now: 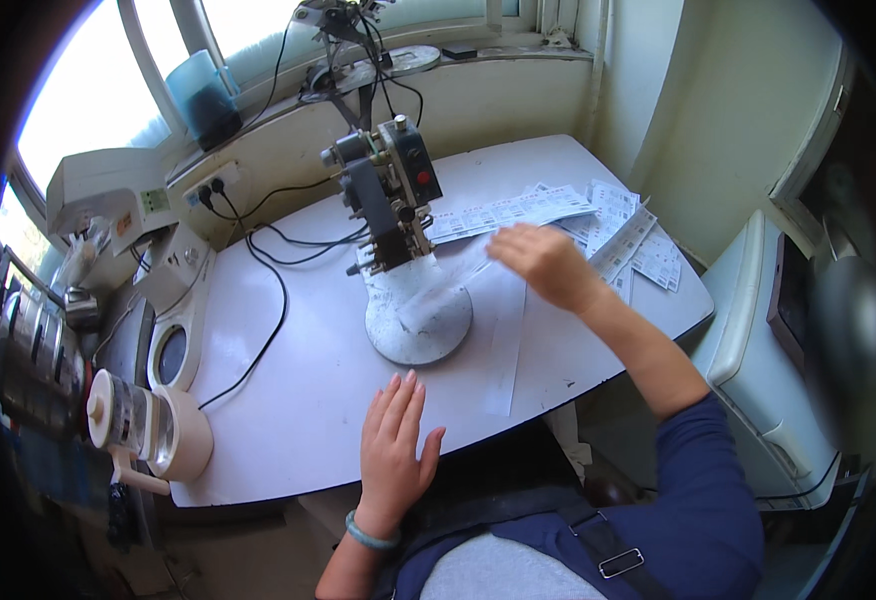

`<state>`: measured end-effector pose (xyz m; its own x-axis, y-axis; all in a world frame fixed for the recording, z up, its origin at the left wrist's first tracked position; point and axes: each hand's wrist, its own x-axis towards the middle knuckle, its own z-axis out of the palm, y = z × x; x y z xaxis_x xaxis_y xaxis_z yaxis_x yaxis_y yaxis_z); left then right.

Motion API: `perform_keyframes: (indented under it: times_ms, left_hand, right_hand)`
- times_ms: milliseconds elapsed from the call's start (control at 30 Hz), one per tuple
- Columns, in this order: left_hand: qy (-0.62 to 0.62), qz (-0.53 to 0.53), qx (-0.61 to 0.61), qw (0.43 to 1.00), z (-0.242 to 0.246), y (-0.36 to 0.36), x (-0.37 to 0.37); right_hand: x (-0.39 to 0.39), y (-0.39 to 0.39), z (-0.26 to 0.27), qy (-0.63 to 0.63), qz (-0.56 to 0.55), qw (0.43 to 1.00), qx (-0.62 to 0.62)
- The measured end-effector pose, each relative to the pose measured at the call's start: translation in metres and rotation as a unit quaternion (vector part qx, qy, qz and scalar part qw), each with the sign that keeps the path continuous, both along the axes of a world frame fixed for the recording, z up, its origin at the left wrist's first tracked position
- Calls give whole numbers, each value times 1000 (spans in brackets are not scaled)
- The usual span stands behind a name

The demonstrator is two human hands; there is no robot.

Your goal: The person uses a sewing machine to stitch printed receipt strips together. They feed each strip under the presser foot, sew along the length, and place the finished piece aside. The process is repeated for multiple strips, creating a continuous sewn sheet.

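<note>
A bench-top stamping machine [385, 217] with a dark head and a round grey base [419, 341] stands on a white table [318, 427]. My right hand [546, 262] is to the right of the machine head, fingers closed on the end of a thin translucent strip [445, 289]. That strip is blurred and slants down over the base. My left hand [396, 442] is at the table's front edge, palm down, holding nothing, its thumb apart from the fingers. Another pale strip [507, 352] lies flat between the base and the front edge.
Printed label sheets [513, 210] lie behind my right hand, with more loose sheets [614, 217] to the right. Black cables [285, 300] cross the table's left side. A glass pot on a cream base [186, 439] stands at the left edge. A white cabinet [738, 360] is on the right.
</note>
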<state>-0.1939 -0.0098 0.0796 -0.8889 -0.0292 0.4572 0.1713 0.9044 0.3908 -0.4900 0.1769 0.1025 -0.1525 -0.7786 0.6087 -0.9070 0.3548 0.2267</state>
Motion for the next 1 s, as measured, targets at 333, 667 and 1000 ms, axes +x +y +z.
perform_keyframes:
  times_ms: [333, 667, 1000]
  left_hand:
    - [-8, 34, -10, 999, -5, 4, 25]
    - [-12, 42, 3, 999, -7, 0, 37]
    - [-12, -51, 41, 998, 8, 25, 6]
  right_hand:
    - [-131, 3, -5, 50, -107, 982, -146]
    - [-125, 50, -30, -349, -106, 929, -66]
    - [-144, 144, -8, -151, -213, 909, 324]
